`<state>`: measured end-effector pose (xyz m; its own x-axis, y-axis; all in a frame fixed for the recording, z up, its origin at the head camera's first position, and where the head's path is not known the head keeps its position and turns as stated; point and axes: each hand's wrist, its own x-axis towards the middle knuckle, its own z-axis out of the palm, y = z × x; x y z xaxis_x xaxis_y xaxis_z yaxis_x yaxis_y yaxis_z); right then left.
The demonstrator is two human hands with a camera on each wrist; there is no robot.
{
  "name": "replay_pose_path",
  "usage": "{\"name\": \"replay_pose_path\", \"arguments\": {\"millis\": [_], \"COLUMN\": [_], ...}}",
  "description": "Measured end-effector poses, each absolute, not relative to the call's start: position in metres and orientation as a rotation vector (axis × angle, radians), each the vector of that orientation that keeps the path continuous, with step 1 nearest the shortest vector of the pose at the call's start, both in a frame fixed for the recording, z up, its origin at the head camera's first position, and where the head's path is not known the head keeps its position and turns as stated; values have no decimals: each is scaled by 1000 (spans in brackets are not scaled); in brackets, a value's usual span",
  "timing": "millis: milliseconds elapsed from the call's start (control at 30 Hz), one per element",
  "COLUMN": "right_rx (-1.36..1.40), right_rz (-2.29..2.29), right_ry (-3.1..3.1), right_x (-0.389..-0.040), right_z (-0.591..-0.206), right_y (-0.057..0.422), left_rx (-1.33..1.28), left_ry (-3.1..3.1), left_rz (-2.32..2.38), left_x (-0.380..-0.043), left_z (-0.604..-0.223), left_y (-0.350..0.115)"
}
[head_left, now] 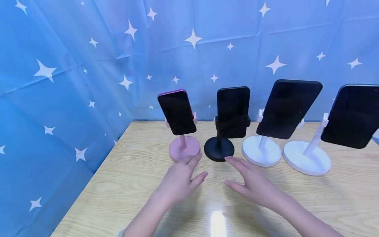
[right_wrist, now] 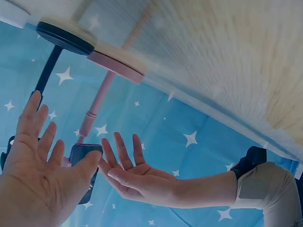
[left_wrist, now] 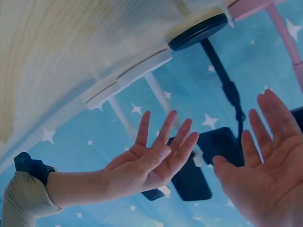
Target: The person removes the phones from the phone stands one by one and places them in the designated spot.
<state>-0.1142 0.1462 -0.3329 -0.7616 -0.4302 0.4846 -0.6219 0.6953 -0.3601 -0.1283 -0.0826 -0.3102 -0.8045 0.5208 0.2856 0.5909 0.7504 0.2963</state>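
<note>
Both hands are held over the table in front of a row of phone stands, with nothing in either. The left hand (head_left: 182,179) has its fingers extended toward the pink phone stand (head_left: 185,147), overlapping the front of its base in the head view. Fingertips of the right hand (head_left: 251,181) show right by the front edge of the black phone stand (head_left: 219,149). In the left wrist view the right hand (left_wrist: 147,163) has its fingers spread apart. A pink-edged phone (head_left: 177,112) sits in the pink stand, and a dark phone (head_left: 233,112) in the black one.
Right of the black stand are a white phone stand (head_left: 262,151) bearing a large black phone (head_left: 289,109) and another white stand (head_left: 307,158) with a phone (head_left: 350,115). A blue star-patterned curtain (head_left: 88,65) hangs behind and left of the wooden table (head_left: 118,184).
</note>
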Motion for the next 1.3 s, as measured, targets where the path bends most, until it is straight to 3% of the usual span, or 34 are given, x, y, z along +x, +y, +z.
{"name": "replay_pose_path", "arguments": {"millis": [767, 1300], "right_rx": [706, 620], "right_rz": [1295, 1388], "right_ry": [-2449, -2357], "right_x": [-145, -169], "right_z": [-317, -300], "right_y": [93, 62], "left_rx": [-511, -313], "left_ry": [-2520, -2397], "left_rz": [-768, -1000], "left_x": [-154, -169], "left_z": [-308, -300], "left_y": [-111, -119]}}
